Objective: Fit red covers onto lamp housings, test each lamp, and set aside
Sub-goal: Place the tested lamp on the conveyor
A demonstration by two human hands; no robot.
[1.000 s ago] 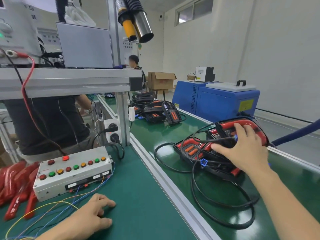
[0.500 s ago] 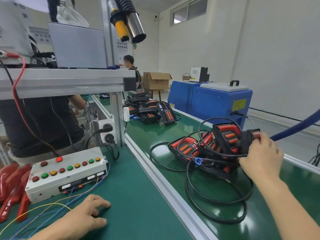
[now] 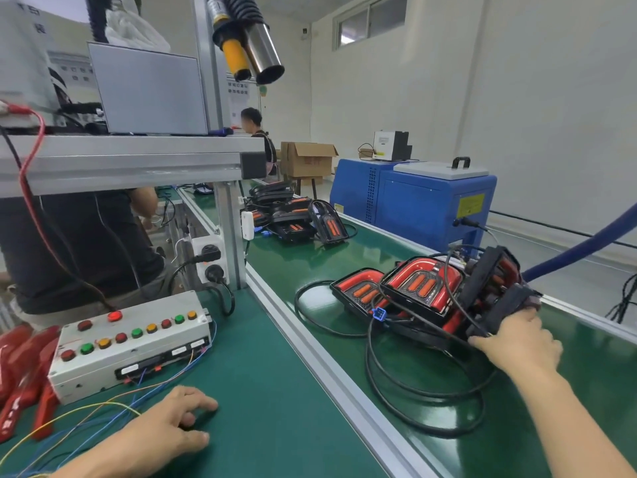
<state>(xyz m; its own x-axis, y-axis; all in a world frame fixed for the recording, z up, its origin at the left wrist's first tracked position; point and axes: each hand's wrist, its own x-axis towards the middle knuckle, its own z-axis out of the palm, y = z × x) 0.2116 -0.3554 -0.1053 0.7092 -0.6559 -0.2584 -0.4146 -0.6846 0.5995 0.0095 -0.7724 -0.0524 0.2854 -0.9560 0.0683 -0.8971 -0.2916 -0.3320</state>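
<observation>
The lamp (image 3: pixel 489 288) now stands tilted, gripped by the right hand (image 3: pixel 517 343); left hand (image 3: pixel 165 432) rests loosely; labels unreadable.

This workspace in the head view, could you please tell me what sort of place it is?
Most likely a factory assembly line for vehicle lamps: a green conveyor belt carries red-covered lamps with cables, and a push-button test box sits on the bench.
</observation>
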